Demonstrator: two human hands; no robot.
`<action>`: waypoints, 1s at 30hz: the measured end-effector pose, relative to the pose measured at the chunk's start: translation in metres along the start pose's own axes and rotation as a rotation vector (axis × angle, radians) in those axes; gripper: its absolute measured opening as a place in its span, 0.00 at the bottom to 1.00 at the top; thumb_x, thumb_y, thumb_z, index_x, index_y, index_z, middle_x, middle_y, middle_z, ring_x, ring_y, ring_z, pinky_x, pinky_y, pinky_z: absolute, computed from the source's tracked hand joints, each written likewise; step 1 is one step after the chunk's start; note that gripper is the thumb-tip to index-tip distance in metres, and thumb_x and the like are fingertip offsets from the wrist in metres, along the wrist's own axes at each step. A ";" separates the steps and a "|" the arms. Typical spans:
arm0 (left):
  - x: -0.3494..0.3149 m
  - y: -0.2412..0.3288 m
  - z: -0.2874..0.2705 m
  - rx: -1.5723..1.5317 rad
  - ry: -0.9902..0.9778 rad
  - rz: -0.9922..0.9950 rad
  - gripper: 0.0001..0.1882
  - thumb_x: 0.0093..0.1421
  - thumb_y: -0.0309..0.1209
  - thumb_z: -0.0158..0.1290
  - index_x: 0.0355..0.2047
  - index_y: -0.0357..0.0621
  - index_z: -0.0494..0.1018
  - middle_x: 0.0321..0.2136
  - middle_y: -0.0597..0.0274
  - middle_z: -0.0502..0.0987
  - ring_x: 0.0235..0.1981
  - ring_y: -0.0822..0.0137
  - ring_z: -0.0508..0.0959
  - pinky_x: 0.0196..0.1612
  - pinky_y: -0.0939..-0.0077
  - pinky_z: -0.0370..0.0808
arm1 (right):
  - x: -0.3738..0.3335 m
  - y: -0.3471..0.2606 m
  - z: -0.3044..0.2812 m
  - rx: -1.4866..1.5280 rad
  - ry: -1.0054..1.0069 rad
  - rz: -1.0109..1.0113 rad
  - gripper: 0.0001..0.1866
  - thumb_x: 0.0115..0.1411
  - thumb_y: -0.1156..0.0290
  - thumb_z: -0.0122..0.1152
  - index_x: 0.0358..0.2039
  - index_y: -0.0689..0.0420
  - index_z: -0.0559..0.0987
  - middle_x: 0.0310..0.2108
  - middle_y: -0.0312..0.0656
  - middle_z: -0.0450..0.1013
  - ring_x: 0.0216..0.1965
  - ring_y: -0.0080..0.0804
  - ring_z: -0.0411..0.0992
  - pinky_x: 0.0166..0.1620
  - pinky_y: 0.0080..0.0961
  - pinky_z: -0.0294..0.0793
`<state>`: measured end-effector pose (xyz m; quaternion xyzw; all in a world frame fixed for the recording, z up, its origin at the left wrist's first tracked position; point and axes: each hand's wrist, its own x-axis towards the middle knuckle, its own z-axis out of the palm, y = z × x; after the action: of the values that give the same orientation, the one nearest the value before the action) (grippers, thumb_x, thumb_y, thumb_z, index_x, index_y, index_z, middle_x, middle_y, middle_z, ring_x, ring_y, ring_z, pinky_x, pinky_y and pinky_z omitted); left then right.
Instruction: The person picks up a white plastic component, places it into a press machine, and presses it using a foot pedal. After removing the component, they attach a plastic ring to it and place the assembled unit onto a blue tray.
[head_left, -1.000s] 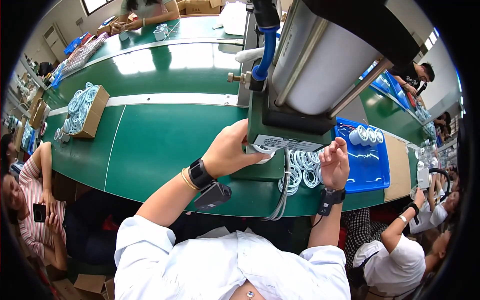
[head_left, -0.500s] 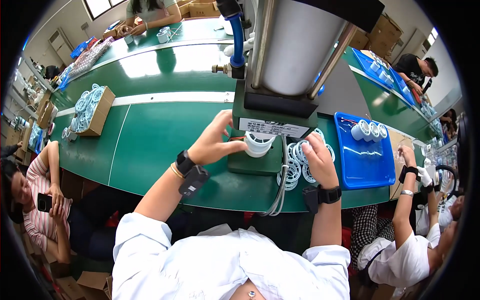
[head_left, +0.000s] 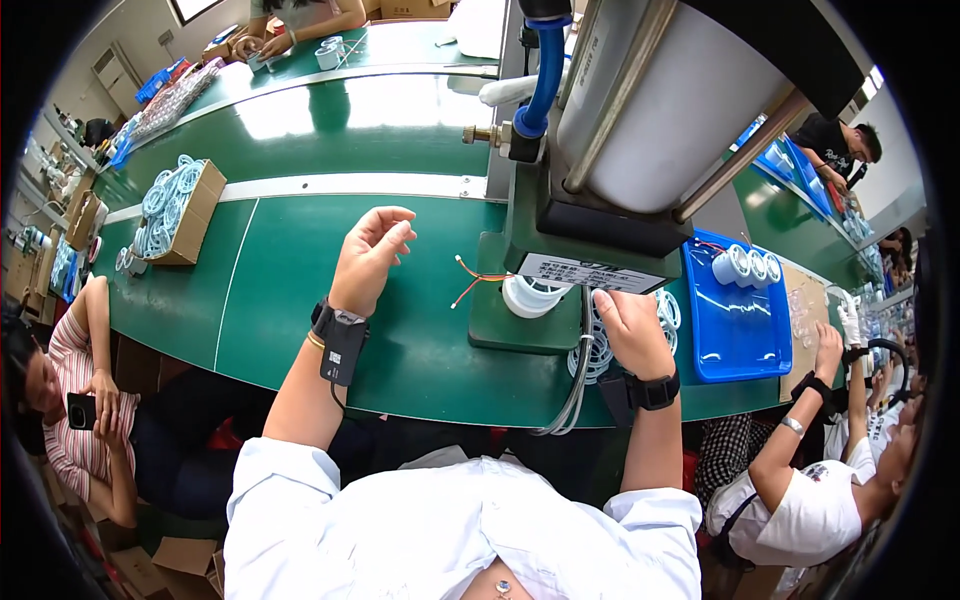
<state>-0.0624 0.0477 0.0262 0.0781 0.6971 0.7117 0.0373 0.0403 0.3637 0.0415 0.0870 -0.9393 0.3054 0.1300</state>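
Observation:
A white cylindrical part (head_left: 532, 297) stands upright on the green base (head_left: 525, 338) of a bench press (head_left: 590, 235), under its head. Thin red and pale wires (head_left: 478, 278) with small connectors stick out to the part's left. To the left of the base, my left hand (head_left: 366, 262) hovers over the table, thumb and fingers loosely bent and apart, holding nothing. My right hand (head_left: 640, 338) is to the right of the base by several light blue rings (head_left: 592, 355). Its thumb is stretched out; the press head partly hides its other fingers, and nothing shows in its grasp.
Grey cables (head_left: 578, 385) hang in front of the press. At right, a blue tray (head_left: 740, 345) holds several white cylinders (head_left: 748, 266). A cardboard box (head_left: 198, 215) of light blue rings stands at left. Co-workers sit on both sides and across the table.
My left hand has drawn away leftward from the white part, and the wires now show. My right hand has come slightly lower beside the rings. The view has shifted, so the press appears farther right.

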 end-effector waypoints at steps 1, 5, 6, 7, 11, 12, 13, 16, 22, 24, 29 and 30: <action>0.000 0.001 0.001 -0.003 -0.006 -0.004 0.10 0.61 0.33 0.50 0.41 0.44 0.72 0.30 0.70 0.73 0.28 0.81 0.70 0.31 0.87 0.66 | -0.001 0.001 0.001 -0.039 0.036 -0.029 0.19 0.62 0.64 0.44 0.19 0.64 0.68 0.19 0.51 0.67 0.26 0.50 0.64 0.35 0.40 0.58; 0.001 0.003 -0.002 -0.106 0.037 0.048 0.09 0.60 0.32 0.49 0.39 0.44 0.72 0.28 0.70 0.74 0.27 0.81 0.70 0.31 0.87 0.66 | 0.003 0.006 0.008 -0.138 0.122 -0.136 0.19 0.61 0.64 0.46 0.18 0.64 0.68 0.19 0.51 0.67 0.23 0.48 0.65 0.29 0.36 0.61; 0.002 0.004 -0.004 -0.143 0.047 0.045 0.09 0.61 0.31 0.49 0.40 0.43 0.72 0.28 0.70 0.73 0.27 0.81 0.70 0.31 0.87 0.66 | 0.005 0.007 0.008 -0.168 0.147 -0.183 0.18 0.61 0.63 0.49 0.19 0.64 0.69 0.19 0.50 0.69 0.22 0.47 0.65 0.27 0.34 0.61; 0.003 0.003 -0.005 -0.182 0.056 0.042 0.09 0.61 0.31 0.48 0.41 0.43 0.71 0.28 0.70 0.72 0.27 0.80 0.69 0.31 0.87 0.66 | 0.006 0.007 0.007 -0.199 0.173 -0.228 0.18 0.60 0.63 0.51 0.19 0.64 0.70 0.20 0.50 0.70 0.21 0.45 0.66 0.25 0.33 0.61; 0.004 -0.001 -0.015 -0.228 0.070 0.050 0.09 0.62 0.29 0.47 0.42 0.42 0.70 0.27 0.69 0.71 0.27 0.80 0.69 0.30 0.87 0.66 | 0.015 -0.030 -0.007 0.176 -0.084 0.128 0.17 0.56 0.60 0.58 0.26 0.64 0.74 0.24 0.45 0.74 0.24 0.37 0.71 0.30 0.29 0.66; 0.004 -0.003 -0.013 -0.242 0.065 0.050 0.09 0.62 0.28 0.47 0.42 0.42 0.70 0.27 0.69 0.71 0.27 0.80 0.69 0.30 0.87 0.66 | 0.017 -0.037 -0.006 0.171 -0.078 0.133 0.17 0.56 0.60 0.58 0.26 0.64 0.74 0.24 0.45 0.74 0.24 0.37 0.71 0.30 0.29 0.66; 0.004 -0.002 -0.010 -0.245 0.053 0.052 0.09 0.62 0.28 0.47 0.42 0.42 0.70 0.27 0.69 0.71 0.27 0.80 0.69 0.30 0.87 0.66 | 0.021 -0.045 -0.005 0.222 -0.085 0.098 0.16 0.54 0.61 0.60 0.28 0.64 0.75 0.25 0.43 0.74 0.26 0.34 0.71 0.32 0.28 0.67; 0.007 -0.002 0.004 -0.266 0.010 0.044 0.09 0.61 0.30 0.48 0.40 0.43 0.71 0.27 0.69 0.72 0.25 0.80 0.69 0.29 0.88 0.66 | 0.028 -0.064 0.004 0.310 -0.071 0.048 0.16 0.51 0.62 0.63 0.32 0.64 0.76 0.27 0.40 0.75 0.30 0.29 0.72 0.36 0.26 0.69; 0.003 -0.008 -0.006 -0.287 0.017 0.044 0.11 0.61 0.28 0.48 0.44 0.41 0.69 0.25 0.70 0.69 0.25 0.79 0.68 0.29 0.86 0.66 | 0.026 -0.036 -0.012 0.541 0.121 0.050 0.28 0.45 0.70 0.67 0.46 0.62 0.68 0.40 0.43 0.71 0.42 0.33 0.70 0.46 0.26 0.68; -0.001 -0.003 -0.005 -0.302 0.028 0.057 0.11 0.61 0.28 0.48 0.44 0.41 0.68 0.24 0.70 0.69 0.25 0.79 0.68 0.29 0.85 0.67 | 0.009 -0.022 -0.036 0.515 0.192 0.150 0.28 0.47 0.70 0.66 0.48 0.62 0.67 0.42 0.42 0.71 0.43 0.29 0.69 0.46 0.23 0.68; -0.001 -0.003 0.000 -0.322 -0.020 0.071 0.10 0.61 0.28 0.47 0.43 0.42 0.68 0.26 0.70 0.71 0.25 0.79 0.69 0.29 0.85 0.67 | -0.039 0.070 -0.100 0.318 0.391 0.376 0.32 0.47 0.69 0.65 0.51 0.63 0.63 0.43 0.42 0.70 0.45 0.30 0.69 0.50 0.23 0.67; -0.001 -0.003 0.001 -0.306 -0.022 0.073 0.09 0.61 0.28 0.47 0.42 0.42 0.69 0.26 0.69 0.71 0.25 0.79 0.69 0.29 0.85 0.67 | -0.044 0.085 -0.107 0.314 0.394 0.381 0.32 0.47 0.69 0.65 0.51 0.63 0.63 0.43 0.42 0.70 0.45 0.30 0.69 0.50 0.23 0.67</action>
<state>-0.0612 0.0489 0.0233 0.1048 0.5767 0.8096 0.0304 0.0824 0.4989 0.0653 -0.1324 -0.8368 0.4764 0.2349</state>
